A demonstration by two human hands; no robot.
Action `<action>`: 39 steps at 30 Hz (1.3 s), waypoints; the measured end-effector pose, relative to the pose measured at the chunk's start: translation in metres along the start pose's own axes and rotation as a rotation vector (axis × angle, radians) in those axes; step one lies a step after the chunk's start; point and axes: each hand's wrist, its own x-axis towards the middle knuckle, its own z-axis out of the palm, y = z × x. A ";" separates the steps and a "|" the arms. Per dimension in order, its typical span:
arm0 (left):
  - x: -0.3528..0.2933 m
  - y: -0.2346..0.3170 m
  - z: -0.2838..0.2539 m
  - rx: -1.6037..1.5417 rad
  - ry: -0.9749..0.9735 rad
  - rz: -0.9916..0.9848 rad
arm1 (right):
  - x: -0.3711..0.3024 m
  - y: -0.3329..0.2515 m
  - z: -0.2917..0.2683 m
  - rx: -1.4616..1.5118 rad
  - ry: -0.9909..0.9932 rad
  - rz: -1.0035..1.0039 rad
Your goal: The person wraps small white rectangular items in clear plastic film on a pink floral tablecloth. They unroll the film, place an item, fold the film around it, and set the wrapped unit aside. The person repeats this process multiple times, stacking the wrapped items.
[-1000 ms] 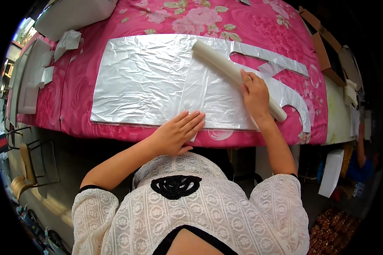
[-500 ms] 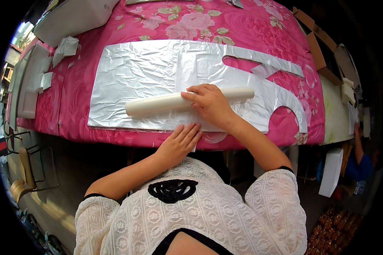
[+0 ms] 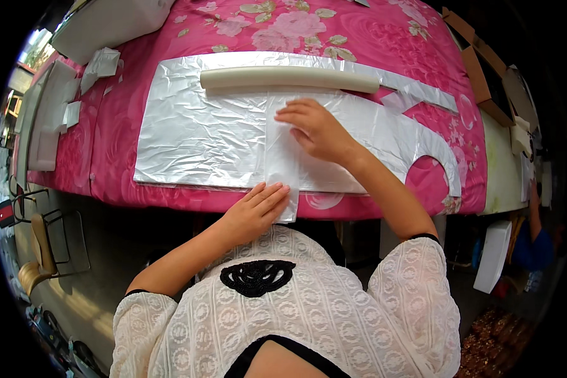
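Note:
A stack of silvery white plastic vest bags (image 3: 201, 138) lies flat across the table, its cut-out handle end to the right. A long off-white roll or tube (image 3: 290, 77) rests along its far side. Across the middle runs a narrow whitish plastic strip (image 3: 281, 148), and its near end hangs past the stack's edge. My left hand (image 3: 261, 205) lies flat on that near end, fingers stretched out. Over the bags, between strip and roll, is my right hand (image 3: 314, 128); its fingers are bent loosely and apart, holding nothing and away from the roll.
Pink flowered cloth (image 3: 365, 38) covers the table. At the far left stand a white box (image 3: 113, 28) and a pale tray (image 3: 44, 120) with paper scraps. Open cardboard boxes (image 3: 488, 79) sit at the right edge. A chair (image 3: 41, 246) is at lower left; another person's arm (image 3: 534, 211) shows far right.
The roll has moved away from me to the far side of the bags. My right hand has let go of it and drawn back. The strip's near end now shows more.

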 end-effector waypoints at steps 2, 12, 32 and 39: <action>-0.001 -0.003 -0.005 -0.087 0.049 0.032 | -0.028 -0.028 0.006 0.153 -0.196 0.031; 0.023 -0.036 -0.033 -0.181 -0.015 0.044 | -0.059 -0.044 0.026 -0.046 0.013 0.024; 0.060 -0.043 -0.004 -0.059 0.024 -0.318 | -0.004 -0.011 0.003 0.482 -0.181 1.012; 0.061 -0.041 0.000 0.023 -0.056 -0.362 | -0.022 -0.032 0.019 -0.342 0.263 0.427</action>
